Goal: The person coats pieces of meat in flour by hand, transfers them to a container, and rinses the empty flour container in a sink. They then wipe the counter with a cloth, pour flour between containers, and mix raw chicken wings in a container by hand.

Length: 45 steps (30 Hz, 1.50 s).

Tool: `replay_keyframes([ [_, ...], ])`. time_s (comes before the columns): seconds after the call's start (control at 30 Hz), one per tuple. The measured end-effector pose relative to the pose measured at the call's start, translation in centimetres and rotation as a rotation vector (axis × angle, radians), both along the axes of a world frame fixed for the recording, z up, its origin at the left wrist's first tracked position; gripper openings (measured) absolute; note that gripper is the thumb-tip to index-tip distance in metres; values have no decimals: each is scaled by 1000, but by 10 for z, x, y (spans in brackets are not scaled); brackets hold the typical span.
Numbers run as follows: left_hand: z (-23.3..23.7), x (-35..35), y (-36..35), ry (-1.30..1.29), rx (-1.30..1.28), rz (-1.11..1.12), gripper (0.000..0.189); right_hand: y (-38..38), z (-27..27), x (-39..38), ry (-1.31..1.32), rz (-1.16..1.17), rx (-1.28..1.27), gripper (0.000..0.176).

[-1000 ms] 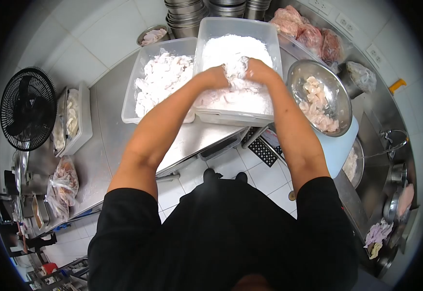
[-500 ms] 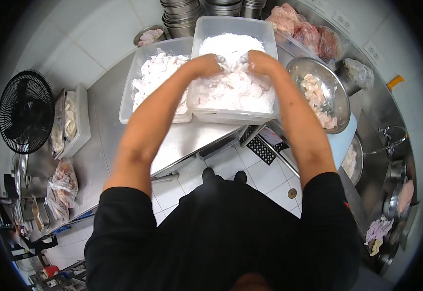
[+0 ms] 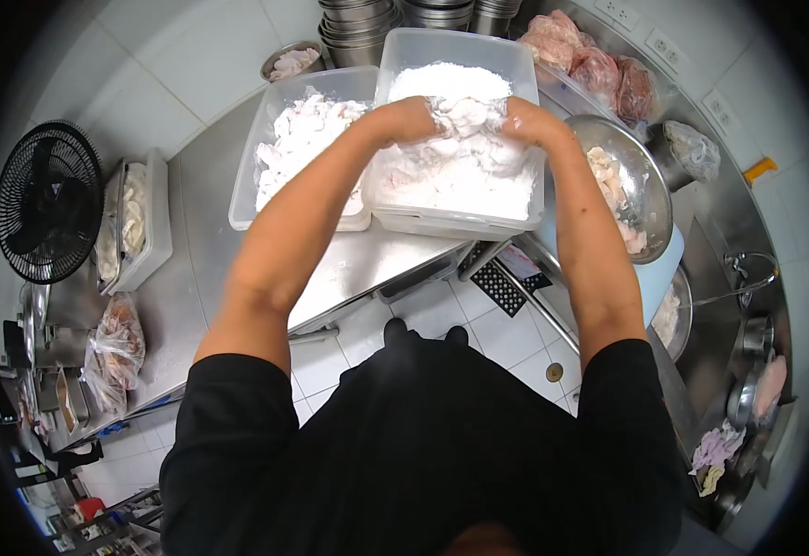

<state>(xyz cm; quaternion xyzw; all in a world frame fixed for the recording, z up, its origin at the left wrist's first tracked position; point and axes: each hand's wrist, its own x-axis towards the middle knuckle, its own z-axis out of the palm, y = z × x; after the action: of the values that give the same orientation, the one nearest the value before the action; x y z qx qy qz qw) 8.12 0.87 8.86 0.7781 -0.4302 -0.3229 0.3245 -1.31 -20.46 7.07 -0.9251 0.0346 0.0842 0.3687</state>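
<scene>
Both of my hands are inside a clear plastic tub point(image 3: 460, 222) that holds white flour point(image 3: 451, 82). Between them they cup a heap of floured chicken pieces point(image 3: 467, 119), thickly coated in white. My left hand point(image 3: 420, 119) presses on the heap from the left side, and my right hand point(image 3: 521, 120) from the right. Flour and pieces hide most of the fingers, which curl in around the heap. More coated pieces lie in the near half of the tub, largely buried in flour.
Left of it, a second plastic tub point(image 3: 245, 199) holds floured pieces. A steel bowl point(image 3: 657, 190) with raw chicken stands at right, near bagged meat point(image 3: 594, 69). Stacked steel pots point(image 3: 360, 32) line the back. A black fan point(image 3: 48, 199) stands far left; a sink tap point(image 3: 747, 273) runs at right.
My hands have moved slightly apart, and a heap of floured pieces now shows raised between them. The near pieces look more covered with flour. The whole view has shifted a little.
</scene>
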Motion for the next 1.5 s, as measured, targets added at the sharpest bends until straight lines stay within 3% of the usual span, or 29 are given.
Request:
replay_keyframes([
  [0.03,13,-1,6,-12,100,-38,49,-1,4,0,81,54,-168,36],
  [0.1,0,7,3,-276,151,-152,53,22,16,-18,93,144,-336,36],
  [0.17,-27,14,-11,-488,253,-264,55,25,-15,-12,63,147,-451,45],
  [0.2,-40,12,-21,-514,328,-271,55,27,-31,-10,48,147,-508,50],
  [0.23,-35,1,-21,-457,248,-209,49,34,-37,-7,-4,119,-537,53],
  [0.27,-30,-8,-18,-397,168,-146,44,33,-39,-5,-27,84,-487,56],
  [0.37,-28,0,-20,139,-71,51,35,46,-4,-19,-126,-19,-240,55],
  [0.4,-14,-2,-19,157,-132,63,34,49,10,-19,-171,-50,-147,53],
  [0.43,6,-10,-14,181,-190,77,33,26,-9,-6,-411,2,-272,37],
  [0.47,16,-14,-10,203,-249,99,32,7,-10,5,-382,-29,-289,38],
  [0.5,-1,3,-18,124,-290,-17,33,1,-15,5,-366,-19,-314,39],
  [0.57,-22,9,-29,80,-414,33,33,-4,-8,18,-390,34,-391,39],
  [0.6,-20,-1,-29,107,-515,187,32,14,19,23,-392,16,-305,39],
  [0.67,18,-7,-4,217,-498,298,29,60,72,0,-337,-38,-121,40],
  [0.73,47,6,27,423,-495,314,28,76,98,21,-273,-5,-230,40],
  [0.77,57,20,42,370,-470,294,26,82,104,35,-244,6,-285,40],
  [0.87,69,65,89,348,-396,427,22,105,90,100,-528,207,-123,33],
  [1.0,47,118,141,319,-299,544,30,145,76,160,-361,24,-294,25],
  [1.1,18,149,165,218,-37,667,33,150,69,161,-437,-48,53,27],
  [1.13,10,154,172,168,68,695,34,145,69,156,-375,-39,49,27],
  [1.2,-2,163,185,-98,203,517,33,120,80,138,-248,-30,35,28],
  [1.27,2,150,178,-179,219,436,34,117,87,92,-23,-38,-246,42],
  [1.33,45,102,160,-65,107,467,35,114,86,47,256,-34,-527,52],
  [1.4,56,78,127,-201,69,252,40,81,6,36,84,325,-704,63],
  [1.47,55,48,93,-419,-9,-43,42,107,-10,5,178,334,-662,49],
  [1.5,46,32,77,-583,24,-145,45,104,-13,-1,102,341,-635,45],
])
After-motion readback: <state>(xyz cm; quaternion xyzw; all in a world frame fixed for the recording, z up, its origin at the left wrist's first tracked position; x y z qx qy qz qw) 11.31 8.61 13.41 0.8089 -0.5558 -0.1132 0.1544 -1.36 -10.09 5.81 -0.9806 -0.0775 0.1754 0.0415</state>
